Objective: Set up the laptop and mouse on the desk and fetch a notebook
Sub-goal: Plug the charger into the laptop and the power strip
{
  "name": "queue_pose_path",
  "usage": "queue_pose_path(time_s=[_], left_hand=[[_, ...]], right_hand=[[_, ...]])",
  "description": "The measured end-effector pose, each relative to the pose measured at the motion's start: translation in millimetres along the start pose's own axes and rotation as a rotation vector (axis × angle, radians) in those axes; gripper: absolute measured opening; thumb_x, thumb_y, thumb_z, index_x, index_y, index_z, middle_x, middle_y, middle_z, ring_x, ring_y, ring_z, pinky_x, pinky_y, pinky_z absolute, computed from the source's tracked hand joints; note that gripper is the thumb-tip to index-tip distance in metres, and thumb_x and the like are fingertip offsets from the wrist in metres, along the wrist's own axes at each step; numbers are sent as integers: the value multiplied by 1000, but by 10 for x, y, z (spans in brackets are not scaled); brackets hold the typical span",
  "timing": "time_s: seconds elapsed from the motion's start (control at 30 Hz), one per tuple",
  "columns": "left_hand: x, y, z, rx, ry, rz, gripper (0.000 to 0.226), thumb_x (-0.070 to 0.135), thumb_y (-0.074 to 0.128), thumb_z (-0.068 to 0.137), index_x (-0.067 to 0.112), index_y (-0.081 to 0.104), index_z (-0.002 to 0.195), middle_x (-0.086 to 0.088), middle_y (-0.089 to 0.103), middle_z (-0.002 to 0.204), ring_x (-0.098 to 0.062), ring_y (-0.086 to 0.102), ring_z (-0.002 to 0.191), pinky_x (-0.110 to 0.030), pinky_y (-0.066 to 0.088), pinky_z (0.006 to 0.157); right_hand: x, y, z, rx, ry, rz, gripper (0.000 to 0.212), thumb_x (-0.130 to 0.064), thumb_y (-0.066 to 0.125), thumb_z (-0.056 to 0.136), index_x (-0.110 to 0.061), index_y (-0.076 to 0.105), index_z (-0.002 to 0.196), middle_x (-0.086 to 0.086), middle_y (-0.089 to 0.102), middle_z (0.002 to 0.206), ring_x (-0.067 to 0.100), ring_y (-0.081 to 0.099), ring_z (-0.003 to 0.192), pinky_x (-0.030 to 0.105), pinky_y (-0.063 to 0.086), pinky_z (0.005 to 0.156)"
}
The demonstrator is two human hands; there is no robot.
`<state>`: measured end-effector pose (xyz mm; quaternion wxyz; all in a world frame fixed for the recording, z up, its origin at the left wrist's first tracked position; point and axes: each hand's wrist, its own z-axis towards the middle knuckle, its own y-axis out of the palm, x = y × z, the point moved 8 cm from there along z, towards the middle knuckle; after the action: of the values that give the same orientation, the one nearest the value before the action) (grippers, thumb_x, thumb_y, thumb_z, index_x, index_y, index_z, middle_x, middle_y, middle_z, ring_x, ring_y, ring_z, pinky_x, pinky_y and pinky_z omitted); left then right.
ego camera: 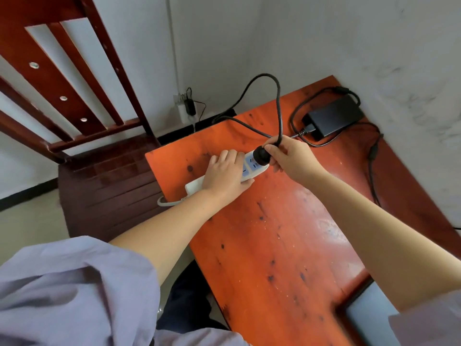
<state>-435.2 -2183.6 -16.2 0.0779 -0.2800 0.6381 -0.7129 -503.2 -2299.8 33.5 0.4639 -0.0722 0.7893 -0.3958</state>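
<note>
Desk: orange-red wooden top with dark knots, running from 6 o'clock up to the wall corner at 1 o'clock.
Power strip: white, lying flat on the desk near its 10 o'clock edge; its pale cord loops off the desk edge at 8 o'clock.
Left hand: palm down, fingers wrapped over the strip's middle, pressing it to the desk.
Right hand: fingers pinched around the black plug, which sits against the strip's end socket; whether it is fully seated cannot be told.
Black cable: rises from the plug in 1 tall loop toward 12 o'clock, then drops behind the desk's far edge.
Power adapter: black brick lying at 1 o'clock on the desk, by the wall, its leads curling around it.
Chair: dark red wood, at 10 o'clock beside the desk.
Wall socket: at 11 o'clock, with a small black charger plugged in.
Laptop, mouse, notebook: not in view.
</note>
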Motion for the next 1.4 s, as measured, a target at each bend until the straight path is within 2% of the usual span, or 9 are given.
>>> queue_pose_path(time_s=[0.13,0.27,0.4,0.53,0.7,0.83,1.13,1.33,1.4], left_hand=[[9,32,5,0,6,24,57,50,55,82,10,50,122,-8,58,114,-25,51,107,-37,41,87],[-4,29,8,10,2,37,58,50,56,81,9,51,122,-9,59,114,-26,52,106,-38,42,86],[-9,27,15,17,3,38,57,50,56,81,9,52,120,-9,59,112,-26,52,105,-38,42,86],[0,33,19,12,6,26,57,50,55,81,9,51,121,-9,58,114,-26,51,107,-38,41,87],[7,23,21,22,17,34,55,50,56,81,10,51,119,-8,58,112,-25,51,106,-37,41,86],[5,27,29,13,13,32,55,50,55,81,11,50,119,-8,58,113,-26,51,107,-38,41,87],[21,42,28,-3,45,22,55,48,55,82,10,48,122,-8,56,117,-26,48,111,-37,38,88],[29,16,45,-35,41,32,59,49,53,84,8,45,127,-9,54,120,-27,46,112,-38,37,91],[25,14,42,-34,42,35,58,48,53,84,9,45,126,-9,54,120,-26,46,113,-38,37,90]], right_hand=[[-136,85,12,-12,-64,-68,8,-22,50,92,-20,58,90,-13,56,66,-2,53,47,3,38,46],[-213,144,38,-45,-108,-176,6,-21,55,90,-17,56,94,-22,48,71,-6,46,63,-3,33,53],[-184,148,77,-54,-86,-208,9,-22,51,91,-17,53,98,-10,53,81,-3,48,67,10,37,53],[-221,183,60,-37,-116,-239,11,-21,51,91,-14,53,99,-4,55,87,11,50,72,11,34,56],[-167,137,38,-51,-90,-209,9,-22,50,92,-17,52,99,-5,56,89,8,51,74,10,36,57],[-204,154,118,-96,-71,-253,11,-25,49,93,-16,51,99,0,58,92,18,54,81,20,40,62],[-156,139,42,-68,-78,-231,9,-23,49,92,-17,51,99,-4,57,90,11,52,78,12,35,58],[-310,178,111,-100,-89,-356,23,-26,48,93,-6,51,103,12,61,95,27,57,84,39,49,73],[-275,191,28,-74,-117,-303,19,-22,48,92,-7,51,102,10,62,98,24,55,85,35,46,73]])
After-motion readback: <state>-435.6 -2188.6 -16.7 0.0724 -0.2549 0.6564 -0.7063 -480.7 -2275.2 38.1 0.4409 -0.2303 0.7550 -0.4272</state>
